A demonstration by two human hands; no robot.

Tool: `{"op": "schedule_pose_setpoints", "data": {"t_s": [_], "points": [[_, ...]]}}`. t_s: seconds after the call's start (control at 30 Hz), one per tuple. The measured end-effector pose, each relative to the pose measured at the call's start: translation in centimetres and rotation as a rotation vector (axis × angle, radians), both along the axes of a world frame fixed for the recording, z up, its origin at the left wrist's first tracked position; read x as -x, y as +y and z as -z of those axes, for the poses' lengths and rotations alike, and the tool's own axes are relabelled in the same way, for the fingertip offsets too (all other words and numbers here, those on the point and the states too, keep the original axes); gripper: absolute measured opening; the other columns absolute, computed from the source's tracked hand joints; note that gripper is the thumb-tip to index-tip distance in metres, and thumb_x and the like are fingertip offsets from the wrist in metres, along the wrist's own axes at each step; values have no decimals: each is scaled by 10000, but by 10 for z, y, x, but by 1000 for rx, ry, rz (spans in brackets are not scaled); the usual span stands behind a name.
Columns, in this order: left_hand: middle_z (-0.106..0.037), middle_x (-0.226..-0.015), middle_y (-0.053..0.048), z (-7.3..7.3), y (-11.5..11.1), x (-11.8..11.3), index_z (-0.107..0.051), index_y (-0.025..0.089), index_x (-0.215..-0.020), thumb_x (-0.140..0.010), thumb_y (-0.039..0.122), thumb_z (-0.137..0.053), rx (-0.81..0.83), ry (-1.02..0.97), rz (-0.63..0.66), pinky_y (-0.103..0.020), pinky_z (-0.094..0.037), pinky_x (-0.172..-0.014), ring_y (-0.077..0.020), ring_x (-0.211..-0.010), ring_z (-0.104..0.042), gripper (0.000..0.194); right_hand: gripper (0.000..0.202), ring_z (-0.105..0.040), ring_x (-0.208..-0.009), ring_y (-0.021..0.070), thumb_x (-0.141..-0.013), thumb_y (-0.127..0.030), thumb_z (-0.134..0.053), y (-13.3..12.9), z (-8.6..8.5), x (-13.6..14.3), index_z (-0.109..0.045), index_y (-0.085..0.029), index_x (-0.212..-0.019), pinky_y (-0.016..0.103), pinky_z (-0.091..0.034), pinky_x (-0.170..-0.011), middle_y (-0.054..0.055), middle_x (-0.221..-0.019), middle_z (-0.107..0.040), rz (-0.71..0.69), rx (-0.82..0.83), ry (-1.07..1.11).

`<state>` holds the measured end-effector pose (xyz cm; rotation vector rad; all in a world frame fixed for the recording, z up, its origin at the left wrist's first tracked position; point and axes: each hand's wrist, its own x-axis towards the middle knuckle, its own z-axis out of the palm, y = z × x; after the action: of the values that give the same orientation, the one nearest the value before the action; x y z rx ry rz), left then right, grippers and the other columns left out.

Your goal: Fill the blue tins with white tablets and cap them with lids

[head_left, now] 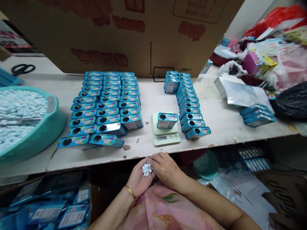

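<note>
Left hand (141,179) cups loose candies (146,169), right hand (165,168) closed in against it; tilting that shallow palm risks spilling some short of the tin (167,120) on the scale (166,139).

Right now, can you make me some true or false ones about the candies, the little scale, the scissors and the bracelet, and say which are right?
1. Some pale blue candies are sitting in the left hand. True.
2. Two boxes are on the scale. False: just one blue box stands on the scale.
3. The big teal tub has a whole heap of candies in it. True.
4. The bracelet is on the right wrist. False: the gold bracelet is on the left wrist.
5. The scissors are inside the tub. False: the black scissors are on the white table, behind the tub.
</note>
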<state>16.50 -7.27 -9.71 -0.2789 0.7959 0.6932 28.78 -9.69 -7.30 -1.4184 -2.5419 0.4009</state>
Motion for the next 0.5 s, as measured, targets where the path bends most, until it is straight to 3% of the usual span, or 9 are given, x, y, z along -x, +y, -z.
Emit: {"op": "schedule_pose_setpoints", "data": {"t_s": [0.17,0.3,0.5], "points": [[-600,-606,-23,1,-3,0,-547,103,-713,-776,121,-433,27,2,43,-206,-486,-542,-89,-539,-575,132,188,-423,-877,165,-799,-136,-455,0,-2,-8,-501,-122,-981,278,-403,-745,70,-929,-508,-91,76,-8],[-597,-603,-26,2,-6,0,-534,106,-685,-777,128,-434,36,16,95,-232,-494,-567,-98,-551,-577,137,148,-434,-838,153,-811,-156,-451,-2,0,-10,-515,-141,-944,250,-418,-686,57,-894,-516,-73,106,2],[-612,-661,-45,4,-7,2,-559,89,-740,-778,124,-430,-3,-14,108,-271,-502,-645,-109,-613,-587,139,194,-444,-902,150,-804,-174,-476,-4,4,-13,-512,-164,-995,244,-439,-730,51,-986,-531,-56,119,46]]}}
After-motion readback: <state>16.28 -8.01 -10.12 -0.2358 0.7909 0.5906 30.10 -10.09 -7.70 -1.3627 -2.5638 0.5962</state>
